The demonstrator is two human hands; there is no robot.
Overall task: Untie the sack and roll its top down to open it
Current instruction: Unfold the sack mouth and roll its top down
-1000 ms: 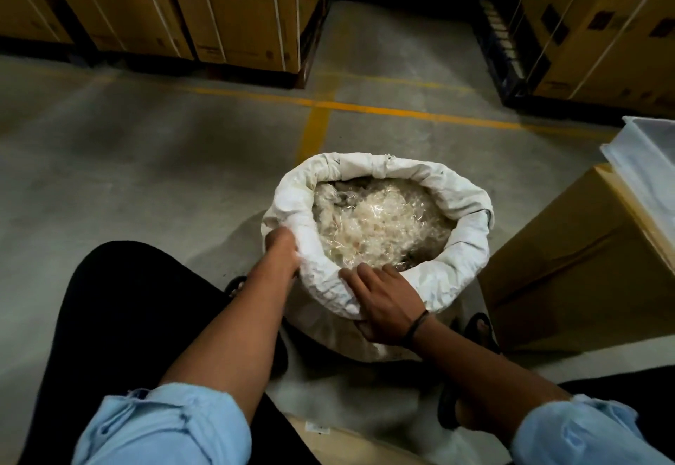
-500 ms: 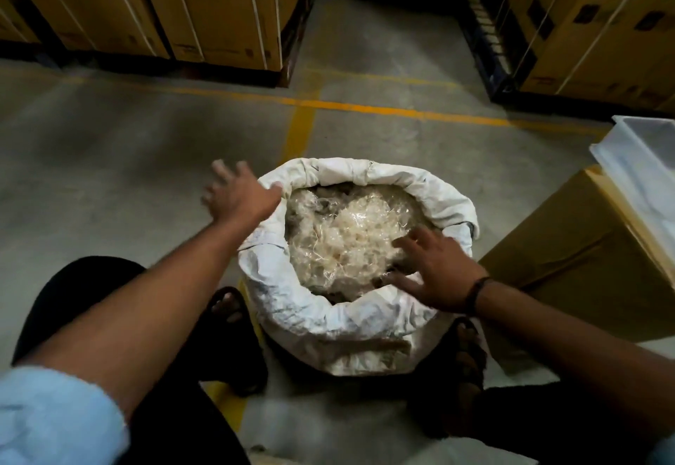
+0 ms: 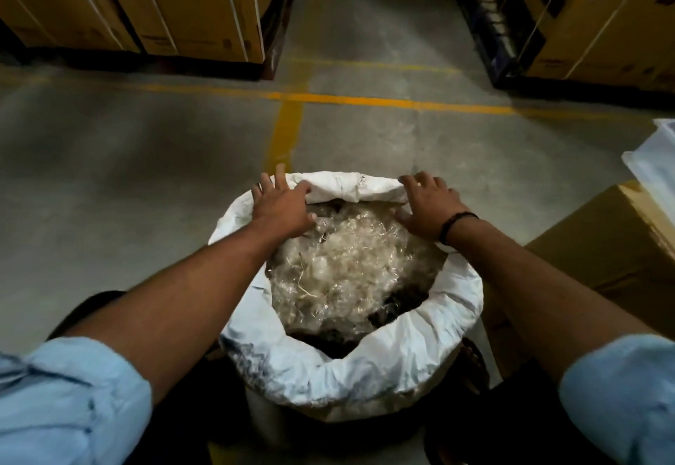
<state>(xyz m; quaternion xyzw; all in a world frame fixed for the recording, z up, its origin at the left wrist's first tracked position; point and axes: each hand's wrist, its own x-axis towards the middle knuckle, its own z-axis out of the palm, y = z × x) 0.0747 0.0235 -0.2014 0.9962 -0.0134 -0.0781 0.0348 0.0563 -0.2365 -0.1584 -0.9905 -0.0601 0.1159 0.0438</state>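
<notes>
A white woven sack [image 3: 383, 366] stands on the floor between my legs, its top rolled down into a thick rim. Pale, shiny plastic-like stuffing [image 3: 339, 267] fills the open mouth. Both of my hands are at the far side of the rim. My left hand [image 3: 281, 205] grips the far-left part, fingers over the outside and thumb inside. My right hand [image 3: 429, 205], with a dark band on its wrist, grips the far-right part the same way. Between the two hands the far rim [image 3: 365, 187] is bunched up.
A brown cardboard box [image 3: 613, 245] stands close on the right, with a white plastic item [image 3: 657, 165] on it. Strapped cartons on pallets line the back left [image 3: 182, 0] and back right [image 3: 602, 15]. Yellow lines [image 3: 365, 101] cross the concrete floor.
Both hands left the near rim, swung out past the sack's sides and now grip its far rim. The view has tipped closer over the sack.
</notes>
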